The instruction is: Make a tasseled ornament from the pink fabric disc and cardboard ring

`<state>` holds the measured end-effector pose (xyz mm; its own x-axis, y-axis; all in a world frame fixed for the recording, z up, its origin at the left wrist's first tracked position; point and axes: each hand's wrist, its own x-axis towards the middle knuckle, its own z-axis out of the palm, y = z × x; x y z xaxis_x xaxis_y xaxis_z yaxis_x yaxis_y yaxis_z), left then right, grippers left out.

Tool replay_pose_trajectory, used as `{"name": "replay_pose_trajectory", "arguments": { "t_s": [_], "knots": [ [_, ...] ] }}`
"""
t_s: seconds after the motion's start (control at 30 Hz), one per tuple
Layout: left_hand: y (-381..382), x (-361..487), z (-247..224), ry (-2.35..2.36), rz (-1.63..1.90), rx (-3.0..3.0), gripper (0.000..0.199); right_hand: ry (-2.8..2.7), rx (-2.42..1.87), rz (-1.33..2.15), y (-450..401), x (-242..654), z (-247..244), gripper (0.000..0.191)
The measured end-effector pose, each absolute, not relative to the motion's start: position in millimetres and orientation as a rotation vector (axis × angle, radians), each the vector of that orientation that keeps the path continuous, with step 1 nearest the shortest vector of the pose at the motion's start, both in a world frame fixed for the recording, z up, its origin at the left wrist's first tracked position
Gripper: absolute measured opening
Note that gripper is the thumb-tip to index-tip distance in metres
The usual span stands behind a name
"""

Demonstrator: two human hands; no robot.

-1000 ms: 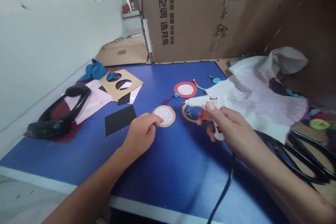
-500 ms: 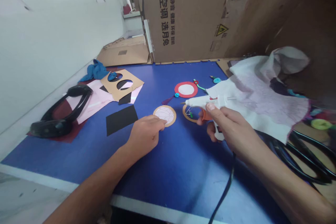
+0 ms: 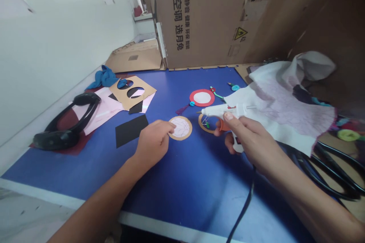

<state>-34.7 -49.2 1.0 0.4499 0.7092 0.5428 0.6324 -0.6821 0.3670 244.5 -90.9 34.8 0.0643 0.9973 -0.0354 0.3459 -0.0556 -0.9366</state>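
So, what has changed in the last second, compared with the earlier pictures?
The left hand has drawn back to the left: its fingers no longer lie across the tan-rimmed paper disc and now reach only its left edge. The disc has shifted slightly right. The right hand holds the white hot glue gun as before.

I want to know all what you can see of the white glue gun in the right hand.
The white plastic hot glue gun is held up by the right hand, its barrel nearly level and its thin nozzle pointing left above a cardboard ring. Its handle points down inside that hand, and a black cord runs down from below it.
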Motion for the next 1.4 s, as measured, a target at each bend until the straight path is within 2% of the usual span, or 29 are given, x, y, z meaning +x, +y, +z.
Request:
{"name": "replay_pose_trajectory", "arguments": {
  "t_s": [0.13, 0.33, 0.47, 0.7, 0.83, 1.1, 1.27, 1.4],
  "knots": [
    [-41, -41, 7, 1.356, 1.176, 2.372, 0.035, -1.372, -1.514, 1.026, -91, 245, 33, 0.066],
    [-35, -43, -2, 1.273, 1.005, 2.444, 0.042, -1.357, -1.526, 1.052, -92, 245, 33, 0.063],
    [-38, -38, -8, 1.261, 0.968, 2.582, 0.036, -1.352, -1.539, 1.048, -93, 244, 35, 0.064],
    [-45, -28, -5, 1.108, 0.574, 2.708, 0.048, -1.352, -1.57, 1.052, -92, 244, 35, 0.064],
    [-44, -30, -5, 1.052, 0.488, 2.713, 0.051, -1.352, -1.546, 1.049, -92, 245, 33, 0.063],
    [-54, -25, 5, 1.074, 0.473, 2.892, 0.032, -1.359, -1.533, 1.047, -91, 244, 33, 0.064],
    [-64, -16, 8, 1.143, 0.329, 2.992, 0.033, -1.375, -1.523, 1.018, -91, 243, 35, 0.068],
    [-64, -17, 6, 0.979, 0.273, 3.001, 0.034, -1.391, -1.537, 1.018, -91, 244, 35, 0.069]
  ]
}}
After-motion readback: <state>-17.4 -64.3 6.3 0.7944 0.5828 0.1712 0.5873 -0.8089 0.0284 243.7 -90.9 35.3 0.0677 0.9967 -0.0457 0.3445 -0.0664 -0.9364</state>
